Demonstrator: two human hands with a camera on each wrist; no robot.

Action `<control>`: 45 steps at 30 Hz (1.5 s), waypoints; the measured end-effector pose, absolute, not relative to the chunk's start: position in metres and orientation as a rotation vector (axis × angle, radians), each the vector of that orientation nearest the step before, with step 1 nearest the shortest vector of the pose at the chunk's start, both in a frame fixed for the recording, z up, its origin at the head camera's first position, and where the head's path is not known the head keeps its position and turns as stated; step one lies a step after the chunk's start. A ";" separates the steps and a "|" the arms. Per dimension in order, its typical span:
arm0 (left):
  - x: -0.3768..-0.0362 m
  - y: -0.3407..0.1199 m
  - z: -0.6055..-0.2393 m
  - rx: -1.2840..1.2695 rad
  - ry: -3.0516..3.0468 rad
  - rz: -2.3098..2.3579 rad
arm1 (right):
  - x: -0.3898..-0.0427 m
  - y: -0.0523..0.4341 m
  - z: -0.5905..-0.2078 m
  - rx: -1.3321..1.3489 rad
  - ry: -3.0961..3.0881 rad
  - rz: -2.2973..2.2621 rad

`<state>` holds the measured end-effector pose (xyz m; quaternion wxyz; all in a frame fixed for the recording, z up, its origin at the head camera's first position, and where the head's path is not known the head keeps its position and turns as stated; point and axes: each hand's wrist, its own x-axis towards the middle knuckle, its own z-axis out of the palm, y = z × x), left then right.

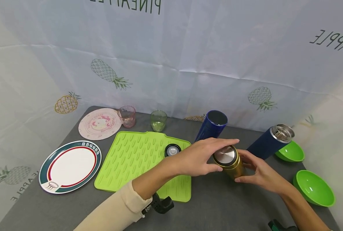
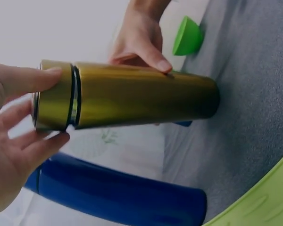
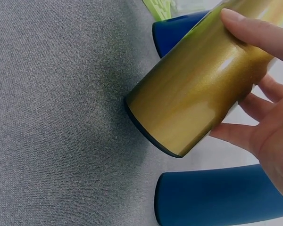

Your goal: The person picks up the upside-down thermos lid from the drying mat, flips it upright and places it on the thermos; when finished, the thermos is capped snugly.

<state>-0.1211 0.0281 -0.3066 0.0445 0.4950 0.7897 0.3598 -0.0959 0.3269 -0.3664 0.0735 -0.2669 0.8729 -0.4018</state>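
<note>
Fingers of the left hand are curling round the steel-topped lid of the gold metal vacuum flask, thumb on one side and the other fingers on the opposite side, as the left wrist view shows. That flask is standing upright on the grey fabric-covered surface, just right of the lime green ridged silicone mat and near to the two dark blue flasks. Gripping only the lid band, above the seam, looks wise, so that the cap is turning and not the whole flask.

Further right, the right hand is wrapping the gold body lower down, thumb across the front and fingers behind, holding it firmly. Its job, I judge, is steadying: pressing the base flat against the surface while the left is twisting, and keeping the flask vertical in case anything is inside.

Room is tight. One capped blue flask is standing just beyond the left hand, and the open-mouthed blue flask is standing near the right hand, so elbows should be staying in. Two green plastic bowls are sitting at the far right edge, well apart from the work.
</note>
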 end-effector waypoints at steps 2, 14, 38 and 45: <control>-0.118 0.029 -0.305 1.514 2.508 1.017 | -0.096 0.327 -0.366 -0.813 2.623 -1.206; -0.117 0.031 -0.305 1.512 2.519 1.176 | -0.095 0.327 -0.366 -0.819 2.607 -1.213; -0.123 0.027 -0.299 1.598 2.391 1.074 | -0.097 0.328 -0.366 -0.824 2.563 -1.211; -0.120 0.029 -0.302 1.554 2.469 1.093 | -0.097 0.328 -0.365 -0.804 2.567 -1.201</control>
